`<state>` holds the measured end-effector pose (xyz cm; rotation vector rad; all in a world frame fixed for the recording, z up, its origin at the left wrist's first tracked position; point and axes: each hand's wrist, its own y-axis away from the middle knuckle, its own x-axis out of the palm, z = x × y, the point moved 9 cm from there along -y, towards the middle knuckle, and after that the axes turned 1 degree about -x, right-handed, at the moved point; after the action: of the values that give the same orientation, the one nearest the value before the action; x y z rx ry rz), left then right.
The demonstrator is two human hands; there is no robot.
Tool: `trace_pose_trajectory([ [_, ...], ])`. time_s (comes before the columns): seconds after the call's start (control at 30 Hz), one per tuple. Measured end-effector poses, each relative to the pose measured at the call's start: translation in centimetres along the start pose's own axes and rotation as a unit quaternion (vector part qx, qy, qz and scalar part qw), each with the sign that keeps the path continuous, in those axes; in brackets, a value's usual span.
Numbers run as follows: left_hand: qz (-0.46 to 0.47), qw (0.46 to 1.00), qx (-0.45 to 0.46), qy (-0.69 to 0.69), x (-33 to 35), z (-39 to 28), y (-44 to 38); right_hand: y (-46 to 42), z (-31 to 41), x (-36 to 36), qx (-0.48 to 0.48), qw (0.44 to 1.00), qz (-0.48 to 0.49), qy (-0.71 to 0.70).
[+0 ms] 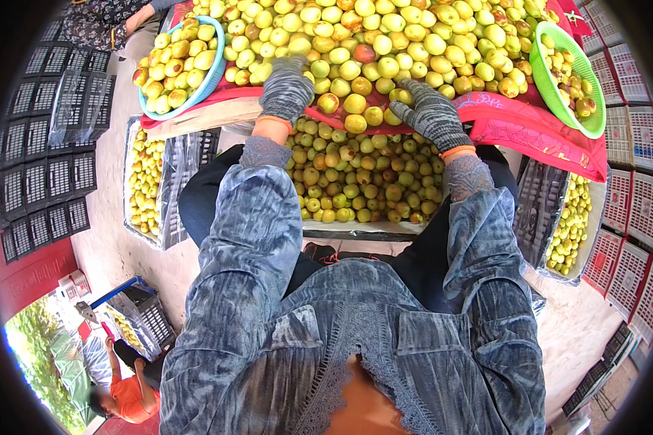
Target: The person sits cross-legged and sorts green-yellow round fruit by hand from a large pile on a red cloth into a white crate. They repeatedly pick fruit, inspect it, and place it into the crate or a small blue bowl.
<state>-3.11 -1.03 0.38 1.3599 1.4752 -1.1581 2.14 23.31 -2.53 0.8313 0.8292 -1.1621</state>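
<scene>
A heap of green-yellow jujubes, some browned, covers a red cloth-covered table before me. My left hand, in a grey knitted glove with an orange cuff, reaches into the heap's near edge; its fingertips are blurred and I cannot tell whether they hold a fruit. My right hand, gloved alike, lies farther right with thumb and fingers apart around a jujube; whether it is gripped does not show. A few loose jujubes lie between the hands at the cloth edge. Below, between my knees, a lined crate holds many jujubes.
A blue basket of jujubes stands left, a green basket right. Jujube-filled crates flank my legs, left crate and right crate. Stacked black crates line the left side. Another person is at lower left.
</scene>
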Motion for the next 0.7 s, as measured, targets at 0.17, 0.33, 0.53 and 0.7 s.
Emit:
trace_pose_trajectory([
  [0.17, 0.118, 0.983, -0.011, 0.144, 1.5, -1.2, -1.8, 0.1, 0.2, 0.0, -0.011, 1.0, 0.016, -0.007],
  [0.33, 0.003, 0.996, 0.087, 0.018, -1.0, -5.1, -5.9, 0.1, 0.2, 0.5, -0.007, 0.999, 0.036, -0.019],
  [0.53, 0.111, 0.989, 0.095, -0.006, 1.9, -5.7, -5.7, 0.4, 1.6, -0.4, -0.072, 0.996, 0.03, -0.031],
  [0.7, 0.122, 0.88, -0.053, 0.455, 2.3, -5.6, -1.3, 1.3, 1.8, -3.7, -0.061, 0.98, -0.121, -0.143],
])
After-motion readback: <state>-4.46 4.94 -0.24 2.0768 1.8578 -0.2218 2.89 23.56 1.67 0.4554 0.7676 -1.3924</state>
